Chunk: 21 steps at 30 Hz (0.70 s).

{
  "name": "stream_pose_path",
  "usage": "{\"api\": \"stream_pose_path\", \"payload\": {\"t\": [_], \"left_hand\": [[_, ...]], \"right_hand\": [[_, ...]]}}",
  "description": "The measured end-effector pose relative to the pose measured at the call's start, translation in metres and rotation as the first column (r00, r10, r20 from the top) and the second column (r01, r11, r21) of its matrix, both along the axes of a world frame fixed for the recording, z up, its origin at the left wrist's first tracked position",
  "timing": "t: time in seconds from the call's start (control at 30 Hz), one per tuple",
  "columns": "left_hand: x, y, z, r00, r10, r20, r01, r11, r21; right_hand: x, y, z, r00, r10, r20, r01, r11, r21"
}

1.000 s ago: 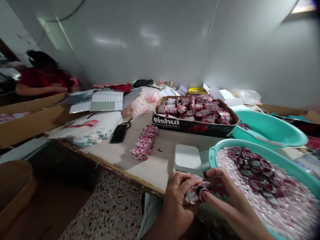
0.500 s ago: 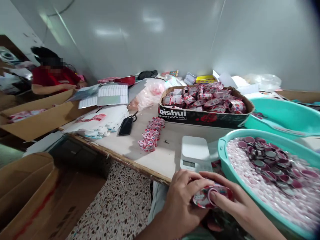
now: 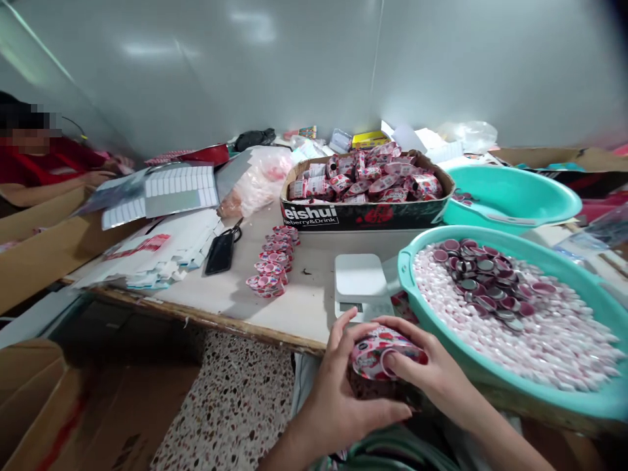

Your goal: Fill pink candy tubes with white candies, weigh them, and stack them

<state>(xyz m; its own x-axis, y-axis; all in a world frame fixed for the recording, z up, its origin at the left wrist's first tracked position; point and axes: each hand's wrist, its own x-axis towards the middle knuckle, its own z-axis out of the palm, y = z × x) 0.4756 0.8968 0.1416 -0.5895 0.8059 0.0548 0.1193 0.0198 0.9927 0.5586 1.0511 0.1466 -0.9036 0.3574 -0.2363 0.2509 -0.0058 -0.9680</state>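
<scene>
A small pink-and-red printed pack [image 3: 375,356] with strawberry pictures is held above my lap, in front of the table edge. My right hand [image 3: 426,363] grips it from the right, fingers over its far side and thumb pressed at a round pink ring on its near face. My left hand [image 3: 338,383] curves around the pack's left end with fingers spread, at least one seeming to touch it. Its thumb stretches out below, away from the pack. Just beyond sits a white digital scale [image 3: 360,278]. A row of several similar packs [image 3: 272,261] stands on the table [image 3: 314,301].
To the right, a turquoise basin [image 3: 409,261] holds wrapped white-pink pieces and dark-pink caps [image 3: 485,278]. Another turquoise basin [image 3: 520,196] stands behind. A black carton [image 3: 363,216] is heaped with printed packs. A phone [image 3: 220,252] and papers lie left; a person [image 3: 59,167] sits far left.
My view has swung to the right. My left thumb has come off the pack and the left fingers have spread. The pack is raised slightly, still in my right hand.
</scene>
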Motion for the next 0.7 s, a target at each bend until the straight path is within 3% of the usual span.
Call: {"api": "stream_pose_path", "payload": {"t": [0.1, 0.2, 0.4, 0.53, 0.7], "left_hand": [[0.008, 0.003, -0.001, 0.940, -0.088, 0.330, 0.034, 0.986, 0.165], [0.014, 0.010, 0.002, 0.895, -0.017, 0.446, -0.069, 0.982, 0.176], [0.015, 0.014, 0.011, 0.887, 0.136, 0.441, -0.191, 0.978, 0.081], [0.016, 0.010, 0.006, 0.919, 0.206, 0.337, -0.239, 0.969, 0.061], [0.019, 0.011, -0.002, 0.902, 0.238, 0.359, -0.280, 0.957, 0.070]], "right_hand": [[0.000, 0.002, 0.000, 1.000, -0.010, -0.010, 0.010, 0.999, -0.038], [-0.001, -0.001, 0.002, 0.999, -0.051, -0.012, 0.051, 0.999, -0.019], [0.000, -0.010, 0.005, 0.996, -0.081, -0.037, 0.081, 0.997, -0.010], [0.003, -0.018, 0.007, 0.992, -0.119, -0.042, 0.121, 0.992, 0.030], [0.000, -0.020, 0.007, 0.992, -0.123, -0.038, 0.126, 0.986, 0.105]]}}
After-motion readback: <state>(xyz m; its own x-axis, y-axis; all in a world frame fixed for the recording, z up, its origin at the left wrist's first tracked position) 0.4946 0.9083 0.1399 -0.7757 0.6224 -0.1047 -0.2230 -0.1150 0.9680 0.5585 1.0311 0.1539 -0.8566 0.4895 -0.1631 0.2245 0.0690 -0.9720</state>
